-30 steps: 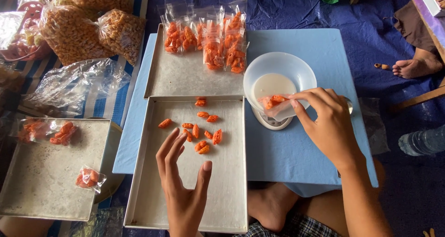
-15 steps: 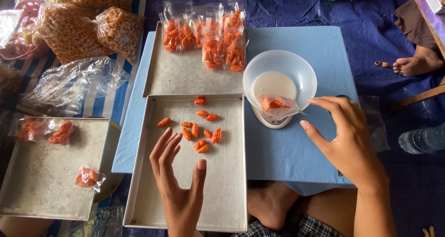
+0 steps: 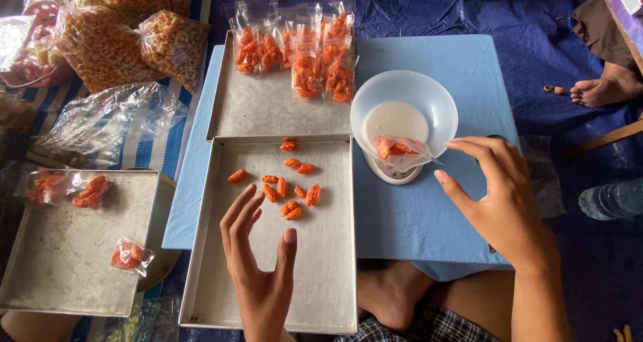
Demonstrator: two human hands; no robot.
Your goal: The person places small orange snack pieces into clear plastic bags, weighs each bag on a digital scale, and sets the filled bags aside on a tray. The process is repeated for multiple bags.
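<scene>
My left hand [image 3: 258,258] hovers open over the near metal tray [image 3: 328,275], fingers pointing at several loose orange snack pieces [image 3: 287,188] lying on it. My right hand [image 3: 499,201] is open above the blue table [image 3: 415,215], just right of a small clear bag of orange snacks [image 3: 400,152]. That bag rests in a white bowl [image 3: 404,108] that sits on a small scale [image 3: 392,175]. Neither hand holds anything.
A second tray [image 3: 268,111] behind carries several filled snack bags [image 3: 301,54]. A third tray [image 3: 60,262] at left holds two small filled bags. Big bags of snacks [image 3: 127,37] and empty plastic bags [image 3: 107,121] lie far left. Another person's foot [image 3: 603,88] is at right.
My right hand let go of the small bag in the bowl and drew back toward me. My left hand stayed over the near tray, shifting slightly.
</scene>
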